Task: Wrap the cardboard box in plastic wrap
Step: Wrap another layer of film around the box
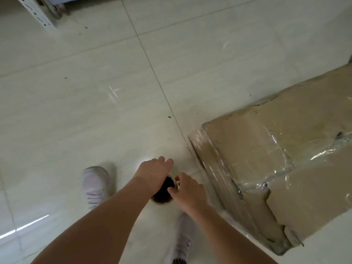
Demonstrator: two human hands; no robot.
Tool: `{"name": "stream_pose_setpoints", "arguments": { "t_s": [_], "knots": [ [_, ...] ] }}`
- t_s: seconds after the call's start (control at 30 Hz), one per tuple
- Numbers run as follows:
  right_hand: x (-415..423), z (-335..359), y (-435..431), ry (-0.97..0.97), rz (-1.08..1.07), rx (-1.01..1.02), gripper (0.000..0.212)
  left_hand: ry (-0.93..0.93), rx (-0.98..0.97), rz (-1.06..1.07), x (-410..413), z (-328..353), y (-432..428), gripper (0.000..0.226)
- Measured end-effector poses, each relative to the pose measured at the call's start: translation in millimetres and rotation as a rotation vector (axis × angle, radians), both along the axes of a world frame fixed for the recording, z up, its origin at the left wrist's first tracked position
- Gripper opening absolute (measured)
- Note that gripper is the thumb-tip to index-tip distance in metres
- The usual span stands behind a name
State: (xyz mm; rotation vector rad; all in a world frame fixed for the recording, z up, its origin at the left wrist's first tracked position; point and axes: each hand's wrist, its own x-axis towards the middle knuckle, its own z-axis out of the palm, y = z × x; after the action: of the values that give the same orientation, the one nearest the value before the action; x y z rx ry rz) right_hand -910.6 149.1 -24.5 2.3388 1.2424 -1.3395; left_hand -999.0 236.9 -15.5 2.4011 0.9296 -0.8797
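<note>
Two bare hands are in view, the left hand (pixel 154 173) and the right hand (pixel 189 190). Both hold one roll of plastic wrap (pixel 163 192), seen end-on with a single dark core. One cardboard box (pixel 276 149) lies to the right of the hands. There are two pale shoes: the left shoe (pixel 95 184) just left of the left hand, and the right shoe (pixel 182 242) below the right wrist. One perforated metal post (pixel 37 13) stands far beyond the hands, to their left.

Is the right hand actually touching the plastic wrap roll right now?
Touching. The head view shows the right hand with thumb and fingertip pinching the rim of the plastic wrap roll.
</note>
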Motion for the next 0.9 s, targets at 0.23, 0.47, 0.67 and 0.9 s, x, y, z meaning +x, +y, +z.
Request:
{"name": "stream_pose_setpoints", "arguments": {
  "t_s": [0.23,0.47,0.67,0.9],
  "knots": [
    [-4.4,-8.1,15.8,-0.129,-0.113,-0.097,0.038,-0.179,0.066,-0.184,0.6,-18.4,31.4,0.052],
    [-13.7,-5.7,65.4,-0.307,-0.129,0.055,0.030,-0.284,-0.018,-0.186,5.8,-20.7,82.6,0.028],
    [-2.8,-5.3,126.9,-0.341,-0.055,0.267,0.023,-0.346,-0.124,0.223,-2.0,-16.8,127.5,0.015],
    [23.1,-14.8,142.0,-0.300,-0.252,0.067,0.026,-0.319,-0.116,0.430,15.6,-31.2,134.7,0.016]
  ]
}}
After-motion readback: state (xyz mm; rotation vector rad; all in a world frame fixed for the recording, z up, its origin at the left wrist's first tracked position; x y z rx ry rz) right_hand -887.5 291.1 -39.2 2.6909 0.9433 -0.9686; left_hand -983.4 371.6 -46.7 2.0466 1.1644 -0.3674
